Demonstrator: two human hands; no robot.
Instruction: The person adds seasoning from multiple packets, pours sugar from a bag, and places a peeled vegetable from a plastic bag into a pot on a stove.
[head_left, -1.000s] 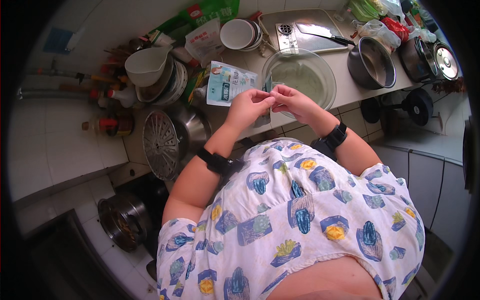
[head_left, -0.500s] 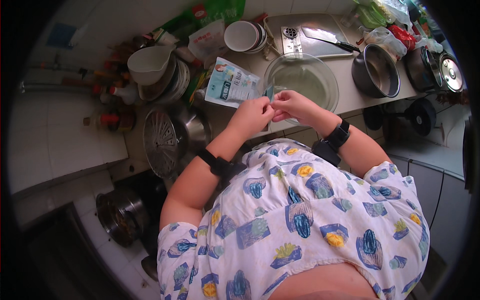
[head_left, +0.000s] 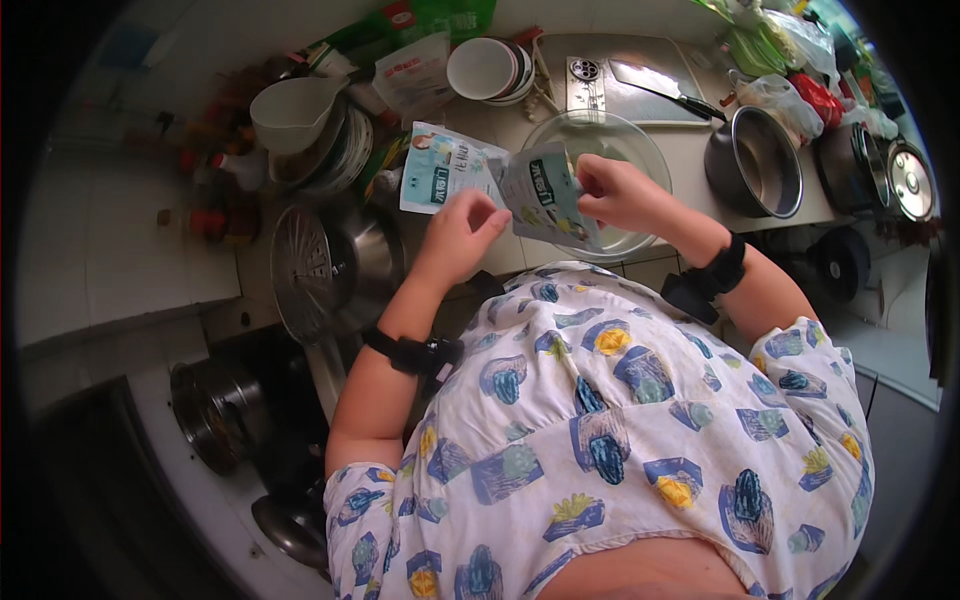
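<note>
My right hand (head_left: 622, 194) pinches the right edge of a teal packet (head_left: 545, 198) with printing and a picture on it. The packet is held up over the counter edge, in front of a large clear glass bowl (head_left: 645, 150) that it partly hides. Close to the packet's left edge is my left hand (head_left: 466, 235), its thumb and fingers curved and apart, with nothing seen in them. Behind that hand a larger light-blue pouch (head_left: 432, 168) of similar print lies on the counter; the hand covers its lower right corner.
A cutting board (head_left: 650, 75) with a knife (head_left: 670, 92) lies behind the bowl. To the right stand a dark pot (head_left: 752, 162) and plastic bags (head_left: 775, 105). Stacked white bowls (head_left: 483, 68), a white spouted bowl (head_left: 290, 115) and a steel pot (head_left: 365, 265) are on the left.
My hands, close together before, have moved apart. The packet, edge-on before, now shows its broad side in my right hand. My left hand has moved left and come off it.
</note>
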